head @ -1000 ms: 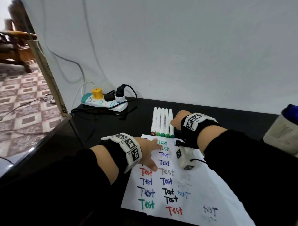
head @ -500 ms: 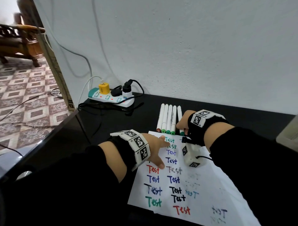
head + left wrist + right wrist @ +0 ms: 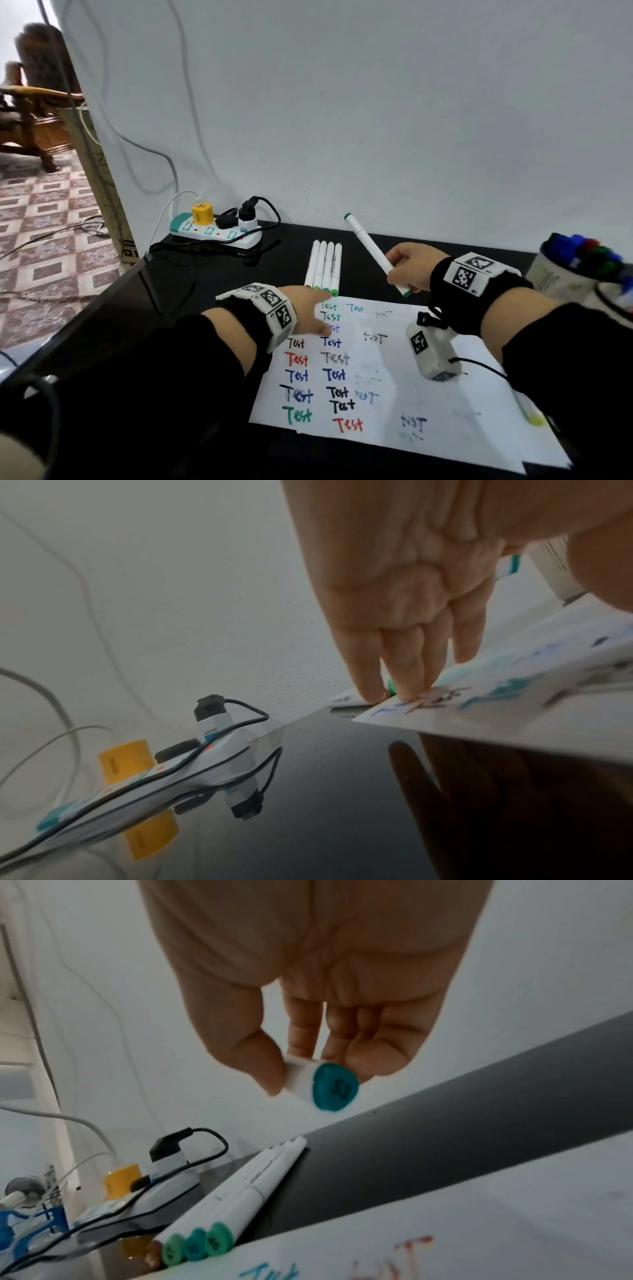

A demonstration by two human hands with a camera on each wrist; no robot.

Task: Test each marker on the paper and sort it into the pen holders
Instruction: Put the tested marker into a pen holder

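Note:
A white marker (image 3: 368, 245) with teal end caps is pinched in my right hand (image 3: 400, 274), tilted up above the black table behind the paper. In the right wrist view its teal cap (image 3: 334, 1087) reads 53, with my right hand (image 3: 308, 1074) pinching just behind it. Several more white markers (image 3: 323, 267) lie side by side beyond the paper's far edge, their caps (image 3: 195, 1245) green and teal. My left hand (image 3: 315, 318) lies flat on the test paper (image 3: 376, 377), its straight fingertips (image 3: 404, 674) pressing the top left corner.
A white pen holder (image 3: 561, 277) with blue, red and green markers stands at the right edge. A power strip (image 3: 215, 233) with plugs and cables sits at the back left by the wall. A yellow-tipped marker (image 3: 529, 409) lies on the paper's right side.
My right hand took the rightmost marker from the row and lifted it off the table. The left hand stayed on the paper. The head view shifted, bringing the pen holder into sight.

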